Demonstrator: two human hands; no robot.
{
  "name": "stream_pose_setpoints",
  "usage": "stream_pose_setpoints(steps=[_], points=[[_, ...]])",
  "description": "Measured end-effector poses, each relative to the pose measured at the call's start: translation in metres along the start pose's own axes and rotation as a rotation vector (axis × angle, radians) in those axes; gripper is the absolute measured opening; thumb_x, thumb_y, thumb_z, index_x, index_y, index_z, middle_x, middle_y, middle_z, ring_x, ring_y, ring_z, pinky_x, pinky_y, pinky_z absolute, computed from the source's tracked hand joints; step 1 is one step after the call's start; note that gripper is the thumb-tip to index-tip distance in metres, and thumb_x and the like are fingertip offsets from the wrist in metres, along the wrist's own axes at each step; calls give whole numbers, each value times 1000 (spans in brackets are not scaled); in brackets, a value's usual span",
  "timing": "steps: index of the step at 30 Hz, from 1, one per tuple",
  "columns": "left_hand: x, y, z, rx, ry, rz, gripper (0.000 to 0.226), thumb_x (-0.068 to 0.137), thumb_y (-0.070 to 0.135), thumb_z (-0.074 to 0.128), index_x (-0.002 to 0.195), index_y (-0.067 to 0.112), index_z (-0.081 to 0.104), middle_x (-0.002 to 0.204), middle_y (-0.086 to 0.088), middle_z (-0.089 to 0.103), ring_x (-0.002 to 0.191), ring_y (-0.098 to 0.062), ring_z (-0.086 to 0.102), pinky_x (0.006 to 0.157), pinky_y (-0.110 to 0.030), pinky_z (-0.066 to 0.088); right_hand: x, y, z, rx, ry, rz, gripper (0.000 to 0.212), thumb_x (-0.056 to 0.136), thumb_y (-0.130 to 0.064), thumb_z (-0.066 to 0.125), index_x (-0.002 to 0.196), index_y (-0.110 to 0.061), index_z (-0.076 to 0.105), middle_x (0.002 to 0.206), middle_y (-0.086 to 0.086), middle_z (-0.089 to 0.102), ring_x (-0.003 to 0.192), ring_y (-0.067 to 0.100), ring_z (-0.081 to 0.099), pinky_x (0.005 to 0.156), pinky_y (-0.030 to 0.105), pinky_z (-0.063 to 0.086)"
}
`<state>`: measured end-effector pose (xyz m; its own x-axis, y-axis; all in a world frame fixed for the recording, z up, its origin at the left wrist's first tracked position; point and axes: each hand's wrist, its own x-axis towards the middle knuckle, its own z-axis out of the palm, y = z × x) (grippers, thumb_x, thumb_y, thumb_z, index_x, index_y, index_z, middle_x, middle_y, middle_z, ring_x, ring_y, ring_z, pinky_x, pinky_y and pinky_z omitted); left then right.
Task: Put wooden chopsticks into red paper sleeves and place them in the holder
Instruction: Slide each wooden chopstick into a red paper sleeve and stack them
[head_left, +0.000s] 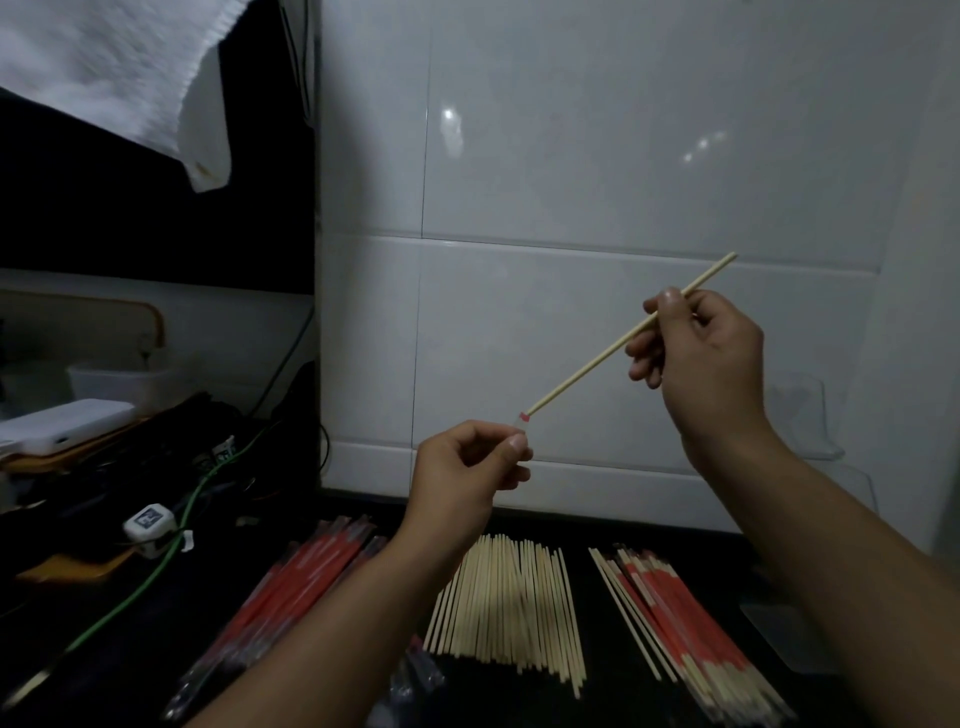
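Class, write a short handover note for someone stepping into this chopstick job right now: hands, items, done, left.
Right hand grips one chopstick, tip at the mouth of a sleeve pinched by the left hand.
Counter: bare chopsticks in the middle, red sleeves on the left, a filled-looking pile on the right.
Left: push this chopstick in, carry on. Holder not clearly visible.

Sleeve (521, 422) mostly hidden in fist

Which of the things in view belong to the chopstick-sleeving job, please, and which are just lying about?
Job:
right hand gripping a chopstick
left hand pinching a sleeve end
bare chopsticks pile
red sleeves bundle
sleeved chopsticks

Lying about:
white cloth
green cable
white box
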<state>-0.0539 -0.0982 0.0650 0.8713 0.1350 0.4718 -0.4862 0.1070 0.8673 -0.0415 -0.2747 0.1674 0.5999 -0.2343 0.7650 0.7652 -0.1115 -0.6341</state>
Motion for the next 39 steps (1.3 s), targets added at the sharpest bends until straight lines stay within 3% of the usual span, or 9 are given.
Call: stream_pose_setpoints(steps=[14,21,30,35,39], points=[[-2,-10,-2,110,-60,17,11,95,12,62,98,10,72,88,-3,75,81,-18,72,75,-28,59,-4,8,2,-102,-161,-22,23,103,-19,47,86,-14,62,62,4,63,48,13,55,48,17,42],[-2,-15,-4,105,-32,-2,11,95,11,62,97,12,72,87,-3,76,81,-20,73,78,-34,60,0,5,-3,-75,-24,-36,23,103,-18,47,90,-8,62,64,8,62,48,15,54,48,17,42],[-3,-14,-2,105,-45,-7,10,94,11,62,96,13,72,87,-3,76,80,-19,73,76,-30,60,-4,11,1,-89,-75,-24,24,103,-18,47,85,-11,62,62,6,62,46,13,53,46,16,41],[-3,-13,-1,125,-67,-9,12,96,14,60,99,14,72,89,-1,76,82,-17,73,79,-32,60,-8,12,4,-169,-285,54,22,101,-16,49,89,-8,65,64,6,64,50,14,56,48,17,42],[-5,-10,3,85,-67,-39,15,97,14,57,100,15,72,91,0,76,85,-16,73,80,-30,59,-15,12,6,-381,-653,155,17,98,-23,57,102,-12,69,74,5,69,55,11,61,54,23,45]])
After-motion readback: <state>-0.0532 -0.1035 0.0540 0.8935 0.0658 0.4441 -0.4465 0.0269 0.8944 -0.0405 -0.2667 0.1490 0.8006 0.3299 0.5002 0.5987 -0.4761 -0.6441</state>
